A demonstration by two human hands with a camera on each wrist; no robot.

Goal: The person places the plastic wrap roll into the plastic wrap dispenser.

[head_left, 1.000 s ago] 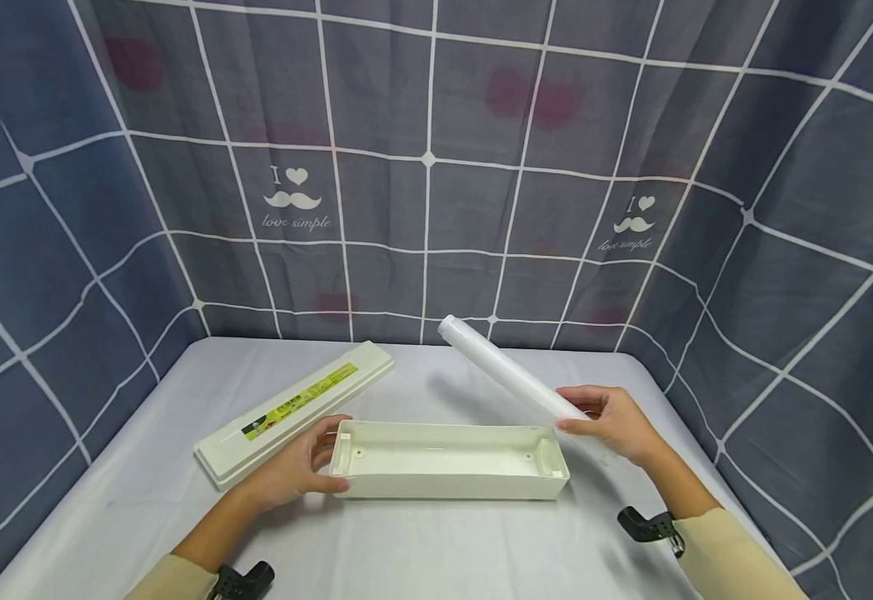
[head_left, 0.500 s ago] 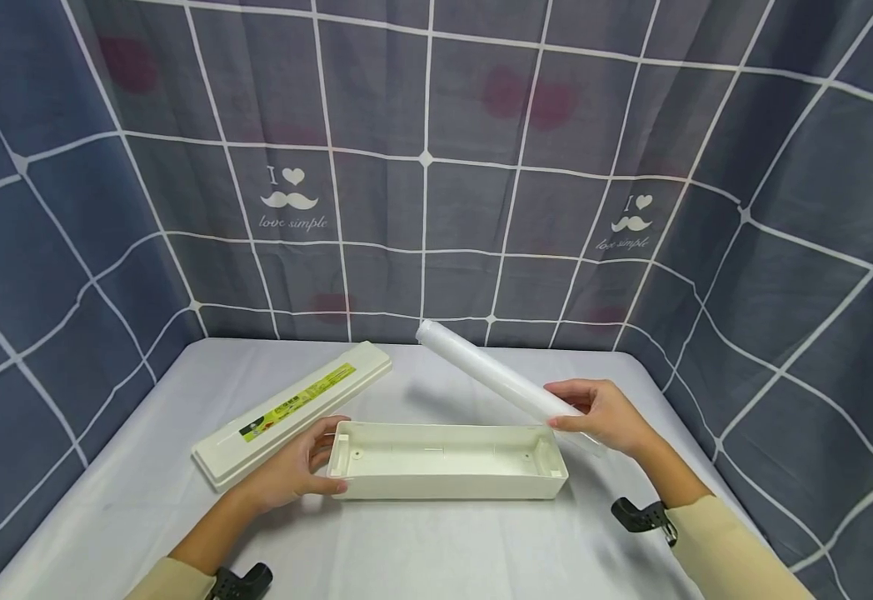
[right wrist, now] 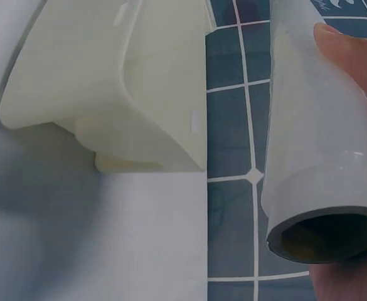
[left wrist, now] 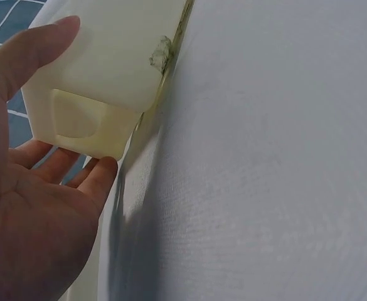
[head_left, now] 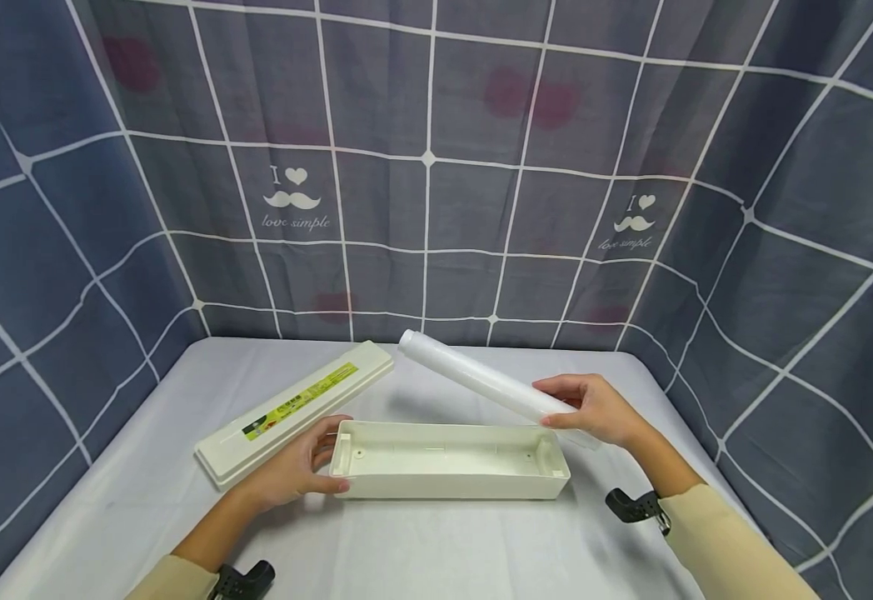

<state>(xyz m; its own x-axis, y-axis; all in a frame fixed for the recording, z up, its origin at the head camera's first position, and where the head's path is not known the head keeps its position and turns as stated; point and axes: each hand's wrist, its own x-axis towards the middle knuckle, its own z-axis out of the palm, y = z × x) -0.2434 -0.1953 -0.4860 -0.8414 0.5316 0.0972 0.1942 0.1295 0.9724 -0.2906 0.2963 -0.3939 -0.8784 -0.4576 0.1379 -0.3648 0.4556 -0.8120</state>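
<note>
An open cream plastic box (head_left: 451,486) sits lengthwise on the table. My left hand (head_left: 303,467) grips its left end, thumb on the front wall and fingers round the back corner; the left wrist view shows the thumb and fingertips on the box end (left wrist: 101,56). My right hand (head_left: 590,410) holds a white roll of cling film (head_left: 474,371) near its right end, thumb in front. The roll slants above and behind the box, far end up to the left. In the right wrist view the hollow core end of the roll (right wrist: 324,182) faces the camera, apart from the box (right wrist: 76,75).
A long cream lid (head_left: 294,412) with a yellow-green label lies slanted on the table behind my left hand. White cloth covers the table (head_left: 436,550). A grey-blue checked curtain (head_left: 376,200) closes off the back and both sides.
My right hand has moved a little left with the roll. The roll's far end has swung left and lowered, so it lies closer to parallel with the box. The left hand keeps its place.
</note>
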